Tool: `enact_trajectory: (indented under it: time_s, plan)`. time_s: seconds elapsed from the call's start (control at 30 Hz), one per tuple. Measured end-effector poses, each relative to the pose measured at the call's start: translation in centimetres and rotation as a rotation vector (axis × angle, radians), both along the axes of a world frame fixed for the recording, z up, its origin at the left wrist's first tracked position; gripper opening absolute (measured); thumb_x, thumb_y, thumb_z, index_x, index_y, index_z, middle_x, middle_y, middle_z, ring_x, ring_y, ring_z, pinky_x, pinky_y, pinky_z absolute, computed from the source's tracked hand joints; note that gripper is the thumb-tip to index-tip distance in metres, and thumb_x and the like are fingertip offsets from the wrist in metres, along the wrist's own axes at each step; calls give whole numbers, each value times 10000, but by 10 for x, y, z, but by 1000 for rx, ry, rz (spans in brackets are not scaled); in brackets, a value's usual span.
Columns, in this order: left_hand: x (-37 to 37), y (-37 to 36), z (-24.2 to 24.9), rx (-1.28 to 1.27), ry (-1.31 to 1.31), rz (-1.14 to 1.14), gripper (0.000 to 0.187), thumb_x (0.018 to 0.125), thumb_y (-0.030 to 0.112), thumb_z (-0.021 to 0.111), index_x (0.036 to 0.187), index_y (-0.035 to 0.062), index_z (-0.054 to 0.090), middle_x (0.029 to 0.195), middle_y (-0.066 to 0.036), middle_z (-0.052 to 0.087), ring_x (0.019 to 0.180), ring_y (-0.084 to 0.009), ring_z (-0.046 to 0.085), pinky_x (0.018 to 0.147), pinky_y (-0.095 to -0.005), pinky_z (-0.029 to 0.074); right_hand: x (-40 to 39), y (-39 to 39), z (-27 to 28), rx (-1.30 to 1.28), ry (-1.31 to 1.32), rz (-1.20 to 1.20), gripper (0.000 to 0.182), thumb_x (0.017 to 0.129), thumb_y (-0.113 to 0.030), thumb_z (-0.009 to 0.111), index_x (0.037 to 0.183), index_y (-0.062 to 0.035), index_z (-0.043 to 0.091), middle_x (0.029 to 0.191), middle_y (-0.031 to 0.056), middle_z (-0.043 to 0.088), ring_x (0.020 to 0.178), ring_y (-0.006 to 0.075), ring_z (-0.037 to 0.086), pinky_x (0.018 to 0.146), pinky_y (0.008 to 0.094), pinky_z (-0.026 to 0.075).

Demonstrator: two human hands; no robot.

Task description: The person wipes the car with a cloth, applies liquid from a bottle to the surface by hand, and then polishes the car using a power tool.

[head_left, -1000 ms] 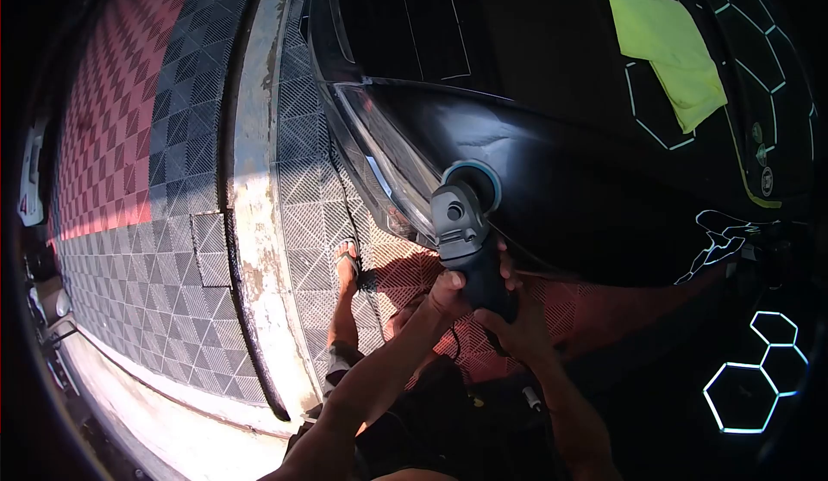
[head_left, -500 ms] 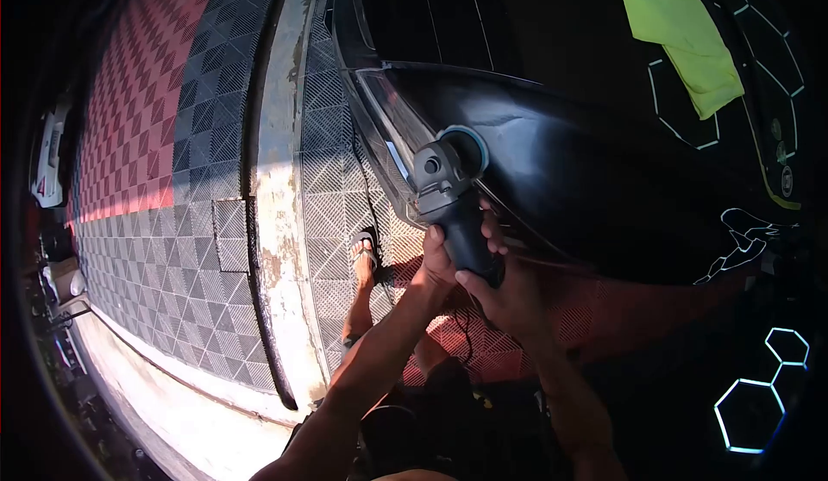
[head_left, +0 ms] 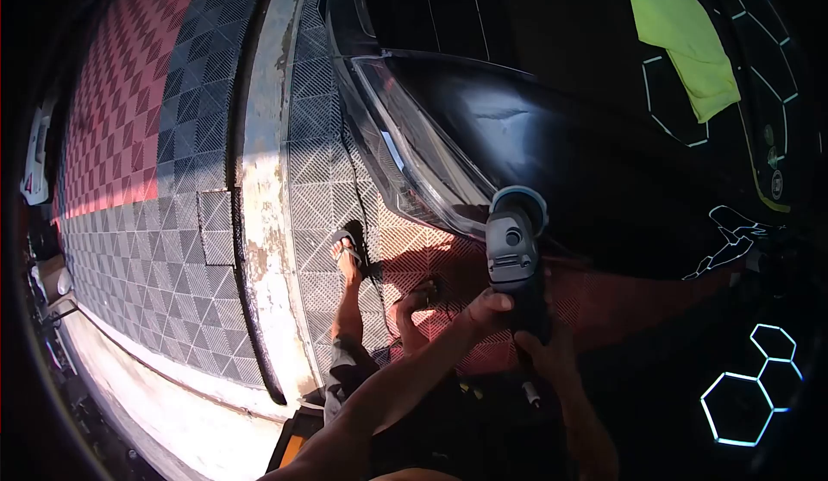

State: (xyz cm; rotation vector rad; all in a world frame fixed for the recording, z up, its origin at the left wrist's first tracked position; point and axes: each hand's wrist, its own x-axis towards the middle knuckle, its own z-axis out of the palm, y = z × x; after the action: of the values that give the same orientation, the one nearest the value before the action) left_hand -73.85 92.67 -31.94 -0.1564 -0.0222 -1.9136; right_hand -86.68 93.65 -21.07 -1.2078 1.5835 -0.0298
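A power polisher with a grey head and dark body is held in both hands. Its round pad meets the glossy black car panel close to the edge beside the headlight. My left hand is wrapped round the polisher's body just behind the head. My right hand grips the rear of the body, partly in shadow. Behind the tool a cord with a light connector hangs down.
A yellow-green cloth lies on the dark car surface. The floor has grey tiles and red tiles, with a worn concrete strip. My sandalled foot is beside the car. An orange and black object stands at the bottom.
Both hands and the polisher have moved right and down along the panel edge, uncovering the headlight. The polisher now points more upright in view. The cord connector and a second foot now show.
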Motion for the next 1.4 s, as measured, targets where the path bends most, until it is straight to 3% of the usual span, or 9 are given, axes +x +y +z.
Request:
enact_trajectory:
  time_s: [0.23,0.3,0.4,0.6,0.77,0.9,1.03,1.27,1.4]
  plan:
    - [13,-9,4,53,-22,-17,746,704,324,749,1307,34,417,1071,-126,592,981,-263,625,852,-393,527,13,-5,-9,-170,2,23,652,722,-320,772,1198,49,521,1028,225,666,982,325,662,825,397,511]
    - [18,-13,3,26,-35,25,743,711,332,741,1309,34,415,1063,-131,592,983,-263,624,850,-396,528,17,-7,-13,-123,26,27,610,727,-264,714,1214,54,528,990,170,665,922,222,651,804,361,506]
    - [3,0,-2,28,-38,-55,756,713,299,748,1319,32,385,1070,-144,583,990,-272,613,855,-392,519,-2,6,-11,-89,-72,-10,630,731,-279,760,1214,44,515,1051,204,666,997,304,655,830,396,508]
    - [-11,15,-14,87,-161,-191,786,701,260,761,1336,29,360,1085,-151,579,1003,-279,609,871,-396,508,-17,28,-21,-183,-168,-148,609,722,-258,763,1199,38,526,1016,165,664,949,260,654,826,363,508]
    - [47,-34,3,53,-176,-41,769,714,374,758,1296,27,392,1014,-143,577,935,-274,611,895,-421,501,42,-19,-28,-192,-209,-119,584,738,-269,754,1169,54,529,1000,179,656,929,255,658,819,361,508]
    - [83,-73,-3,-53,-201,86,758,728,429,730,1276,15,410,1078,-182,588,1035,-338,604,935,-458,485,86,-53,-30,-230,-309,-95,600,749,-312,742,1150,74,517,972,193,649,908,250,661,801,361,509]
    - [77,-88,29,84,-277,31,843,718,420,734,1353,10,364,1239,-246,535,1093,-360,592,961,-462,480,83,-58,-22,-181,-344,-184,630,760,-343,727,1169,78,497,978,189,640,905,256,654,796,357,506]
    - [23,-73,40,18,-400,-255,675,741,325,729,1269,-2,464,1020,-164,632,934,-257,651,819,-356,548,2,5,-46,-114,-461,-430,726,780,-493,686,1196,66,484,997,151,618,897,234,629,775,346,505]
    - [17,-68,32,-19,-447,-342,854,730,412,752,1363,-5,358,1051,-167,605,924,-254,638,790,-363,546,3,4,-29,55,-611,-514,806,763,-565,681,1222,64,474,1007,148,611,920,224,611,812,347,492]
